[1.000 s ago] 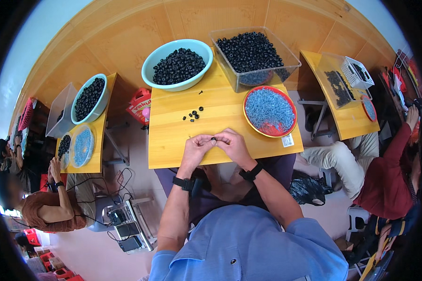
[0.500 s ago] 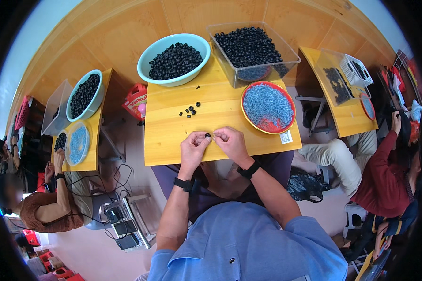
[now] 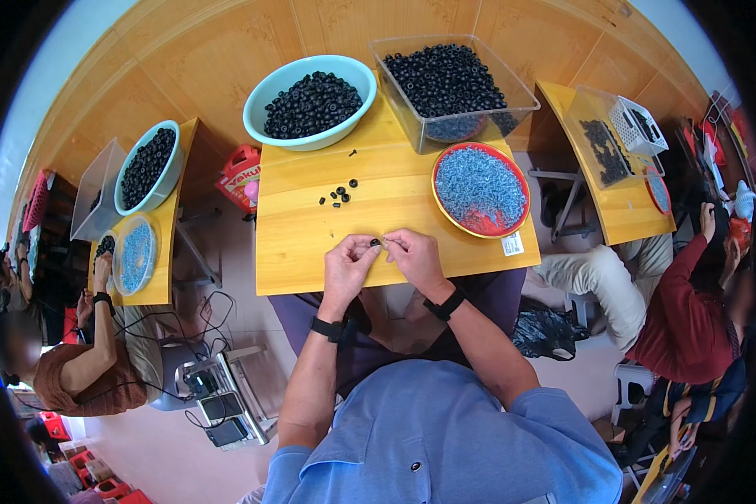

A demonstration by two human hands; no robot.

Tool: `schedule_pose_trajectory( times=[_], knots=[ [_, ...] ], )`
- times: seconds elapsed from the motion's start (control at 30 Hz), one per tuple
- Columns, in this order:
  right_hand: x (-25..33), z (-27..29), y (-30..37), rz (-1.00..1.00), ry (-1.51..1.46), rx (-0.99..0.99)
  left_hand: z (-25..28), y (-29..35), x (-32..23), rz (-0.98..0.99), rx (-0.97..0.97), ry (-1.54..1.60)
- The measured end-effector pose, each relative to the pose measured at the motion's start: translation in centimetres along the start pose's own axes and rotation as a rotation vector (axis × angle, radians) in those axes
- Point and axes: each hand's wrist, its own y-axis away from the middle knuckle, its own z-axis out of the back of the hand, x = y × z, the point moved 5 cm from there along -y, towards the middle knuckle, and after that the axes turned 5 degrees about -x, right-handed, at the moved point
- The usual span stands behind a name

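Over the near part of the yellow table (image 3: 302, 252), my left hand (image 3: 347, 262) pinches a small black ring-shaped part (image 3: 375, 243) between thumb and finger. Right beside it, my right hand (image 3: 416, 259) is closed in a pinch, its fingertips up against the black part. Whatever sits between those right fingertips is too small to name. Beyond my hands lie several loose black parts (image 3: 341, 195), with a single dark piece (image 3: 353, 153) farther off. A red and yellow bowl (image 3: 436, 202) of small blue-grey pieces (image 3: 481, 186) stands to the right.
At the back are a light-blue basin (image 3: 256, 126) and a clear plastic bin (image 3: 521, 109), both holding black parts. Side tables with similar containers flank mine, with a person in brown (image 3: 84, 370) left and one in maroon (image 3: 689, 328) right. A black plastic bag (image 3: 550, 332) lies on the floor.
My right fingertips have come in closer against the black part in my left hand. The view has shifted slightly. On the right, the person in maroon has moved a hand.
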Motion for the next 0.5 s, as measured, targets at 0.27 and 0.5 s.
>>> schedule_pose_trajectory(
  times=[0.27,0.5],
  knots=[
    [0.31,-0.01,-0.22,0.048,0.065,0.005,-0.1,0.06,-0.43,-0.082,-0.039,-0.137],
    [0.95,-0.32,-0.09,0.181,0.149,0.054,-0.06,-0.18,-0.85,-0.147,-0.116,-0.257]
  ],
)
